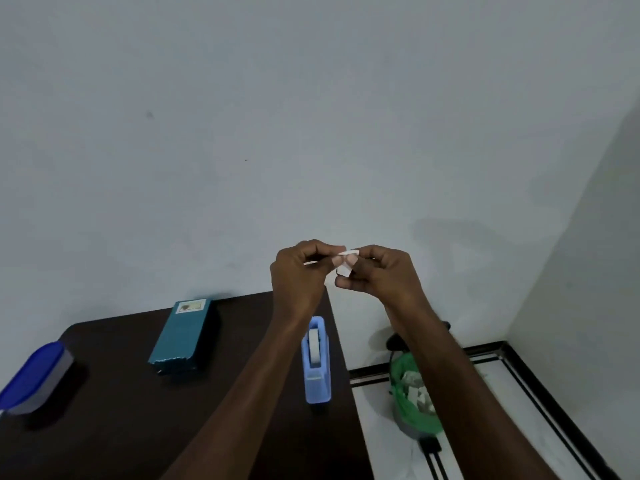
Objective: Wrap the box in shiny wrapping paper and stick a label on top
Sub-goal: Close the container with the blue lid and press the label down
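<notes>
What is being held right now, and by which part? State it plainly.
A small white scrap of paper, pinched at its edges between the fingertips of the left hand and the right hand, raised above the table's far edge.

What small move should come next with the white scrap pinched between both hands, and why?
Probably drop the white scrap into the green-lined bin under the right hand. The wrapped box already carries a label, and the bin holds similar white scraps.

A dark brown table (114, 427) fills the lower left of the frame. On it lie a blue-lidded container (33, 379) at far left, a teal wrapped box (183, 336) with a label (189, 306) at centre, and a light-blue tape dispenser (317, 362) near its right edge.
</notes>
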Tool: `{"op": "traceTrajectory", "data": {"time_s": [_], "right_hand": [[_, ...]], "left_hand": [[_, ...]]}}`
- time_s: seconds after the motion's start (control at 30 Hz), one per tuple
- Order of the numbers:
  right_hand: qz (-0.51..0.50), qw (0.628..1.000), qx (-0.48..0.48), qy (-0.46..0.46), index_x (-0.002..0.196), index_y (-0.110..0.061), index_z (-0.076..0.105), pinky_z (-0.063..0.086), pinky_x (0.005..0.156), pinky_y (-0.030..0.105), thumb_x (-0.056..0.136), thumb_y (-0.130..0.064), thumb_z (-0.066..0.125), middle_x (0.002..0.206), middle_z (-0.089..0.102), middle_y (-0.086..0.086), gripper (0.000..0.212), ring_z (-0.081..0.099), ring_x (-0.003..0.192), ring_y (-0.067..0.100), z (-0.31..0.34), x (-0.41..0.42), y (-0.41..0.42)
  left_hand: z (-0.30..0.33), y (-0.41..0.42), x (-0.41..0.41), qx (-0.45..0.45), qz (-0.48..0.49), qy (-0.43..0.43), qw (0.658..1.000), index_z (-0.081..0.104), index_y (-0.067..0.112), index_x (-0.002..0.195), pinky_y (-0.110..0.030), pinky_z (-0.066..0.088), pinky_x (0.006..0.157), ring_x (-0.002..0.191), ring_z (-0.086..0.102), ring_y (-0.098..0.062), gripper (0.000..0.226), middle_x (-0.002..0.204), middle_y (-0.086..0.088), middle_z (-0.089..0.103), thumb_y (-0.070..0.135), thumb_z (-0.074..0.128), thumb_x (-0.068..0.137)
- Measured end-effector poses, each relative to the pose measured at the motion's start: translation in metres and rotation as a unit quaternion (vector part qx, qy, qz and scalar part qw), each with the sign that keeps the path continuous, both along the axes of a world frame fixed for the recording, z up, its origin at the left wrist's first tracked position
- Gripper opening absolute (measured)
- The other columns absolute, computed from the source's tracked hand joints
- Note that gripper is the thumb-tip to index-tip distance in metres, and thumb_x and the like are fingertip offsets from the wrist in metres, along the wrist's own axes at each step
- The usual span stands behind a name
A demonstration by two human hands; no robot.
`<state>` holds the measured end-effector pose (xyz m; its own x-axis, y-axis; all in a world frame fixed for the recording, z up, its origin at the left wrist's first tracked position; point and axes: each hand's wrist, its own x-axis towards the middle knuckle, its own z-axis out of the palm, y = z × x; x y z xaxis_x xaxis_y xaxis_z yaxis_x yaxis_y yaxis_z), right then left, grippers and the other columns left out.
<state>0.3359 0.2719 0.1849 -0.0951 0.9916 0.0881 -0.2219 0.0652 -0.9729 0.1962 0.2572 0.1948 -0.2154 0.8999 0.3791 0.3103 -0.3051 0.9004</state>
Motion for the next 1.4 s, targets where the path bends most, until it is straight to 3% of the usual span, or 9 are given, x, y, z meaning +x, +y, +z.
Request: {"op": "traceTrajectory", "data": {"time_s": [0.23, 0.4, 0.47, 0.57, 0.63, 0.87, 1.07, 1.27, 1.4], "right_hand": [[-0.015, 0.999, -0.029, 0.02, 0.093, 0.012, 0.066, 0.061, 0.078, 0.039, 0.088, -0.001, 0.069, 0.086, 0.073, 0.021, 0.014, 0.073, 0.072, 0.031, 0.013, 0.07, 0.024], [-0.047, 0.996, -0.056, 0.056, 0.089, 0.01, 0.063, 0.061, 0.078, 0.037, 0.085, 0.007, 0.068, 0.085, 0.07, 0.023, 0.007, 0.07, 0.071, 0.03, 0.001, 0.105, 0.049], [-0.028, 0.997, -0.057, 0.035, 0.09, 0.01, 0.064, 0.059, 0.073, 0.033, 0.086, 0.005, 0.067, 0.083, 0.069, 0.023, 0.007, 0.067, 0.069, 0.028, -0.002, 0.122, 0.061], [0.002, 0.998, -0.042, -0.049, 0.086, 0.007, 0.063, 0.054, 0.06, 0.03, 0.088, 0.002, 0.066, 0.081, 0.07, 0.027, 0.007, 0.061, 0.062, 0.027, -0.01, 0.144, 0.078], [-0.03, 0.995, -0.033, -0.086, 0.084, 0.012, 0.064, 0.055, 0.054, 0.031, 0.087, 0.004, 0.067, 0.077, 0.069, 0.027, 0.009, 0.061, 0.057, 0.029, -0.017, 0.155, 0.09], [-0.057, 0.988, -0.053, -0.135, 0.086, 0.008, 0.071, 0.061, 0.071, 0.042, 0.093, -0.016, 0.066, 0.079, 0.073, 0.021, 0.026, 0.073, 0.067, 0.035, -0.044, 0.189, 0.129], [-0.028, 0.99, -0.122, -0.06, 0.088, 0.015, 0.07, 0.062, 0.074, 0.04, 0.086, -0.003, 0.072, 0.088, 0.071, 0.03, 0.018, 0.073, 0.08, 0.038, -0.08, 0.243, 0.183], [0.012, 0.977, -0.199, -0.075, 0.091, 0.013, 0.069, 0.062, 0.074, 0.035, 0.083, 0.004, 0.072, 0.086, 0.071, 0.029, 0.012, 0.073, 0.077, 0.035, -0.145, 0.295, 0.237], [0.009, 0.955, -0.259, -0.144, 0.09, 0.009, 0.07, 0.062, 0.067, 0.031, 0.081, 0.009, 0.072, 0.083, 0.072, 0.025, 0.009, 0.073, 0.066, 0.031, -0.207, 0.309, 0.267]], "left_hand": [[0.01, 0.028, 0.069, -0.003, -0.012, -0.01, 1.0, 0.076, 0.016, 0.081, -0.01, 0.05, 0.068, 0.074, 0.07, -0.002, 0.014, 0.075, 0.012, 0.074, 0.003, 0.077, 0.078], [-0.002, 0.055, 0.094, -0.075, -0.126, -0.104, 0.984, 0.074, 0.012, 0.103, -0.017, 0.053, 0.075, 0.089, 0.072, -0.014, 0.025, 0.093, -0.003, 0.076, -0.002, 0.071, 0.082], [-0.013, 0.069, 0.103, -0.087, -0.151, -0.099, 0.98, 0.074, 0.014, 0.107, -0.017, 0.053, 0.073, 0.087, 0.072, -0.013, 0.031, 0.095, -0.003, 0.076, -0.003, 0.072, 0.081], [-0.032, 0.091, 0.122, -0.085, -0.145, -0.064, 0.984, 0.077, 0.016, 0.1, -0.023, 0.053, 0.067, 0.074, 0.069, -0.015, 0.031, 0.083, -0.005, 0.076, -0.006, 0.069, 0.08], [-0.04, 0.105, 0.134, -0.085, -0.145, -0.056, 0.984, 0.078, 0.017, 0.096, -0.026, 0.054, 0.065, 0.069, 0.067, -0.019, 0.021, 0.079, -0.004, 0.075, 0.003, 0.073, 0.082], [-0.062, 0.14, 0.184, -0.051, -0.085, -0.026, 0.995, 0.077, 0.012, 0.084, -0.017, 0.053, 0.065, 0.069, 0.072, -0.009, 0.005, 0.074, 0.003, 0.075, 0.016, 0.078, 0.082], [-0.109, 0.176, 0.249, 0.001, -0.004, 0.054, 0.999, 0.072, 0.016, 0.079, -0.023, 0.053, 0.068, 0.072, 0.066, -0.011, 0.014, 0.074, 0.008, 0.069, 0.002, 0.072, 0.081], [-0.173, 0.219, 0.285, -0.15, -0.039, -0.026, 0.988, 0.078, 0.018, 0.09, -0.037, 0.059, 0.082, 0.084, 0.073, -0.012, 0.016, 0.085, 0.005, 0.077, 0.006, 0.074, 0.081], [-0.23, 0.241, 0.292, -0.218, -0.046, -0.001, 0.975, 0.076, 0.022, 0.102, -0.04, 0.06, 0.081, 0.086, 0.073, -0.012, 0.023, 0.091, 0.003, 0.077, 0.009, 0.069, 0.085]]}}
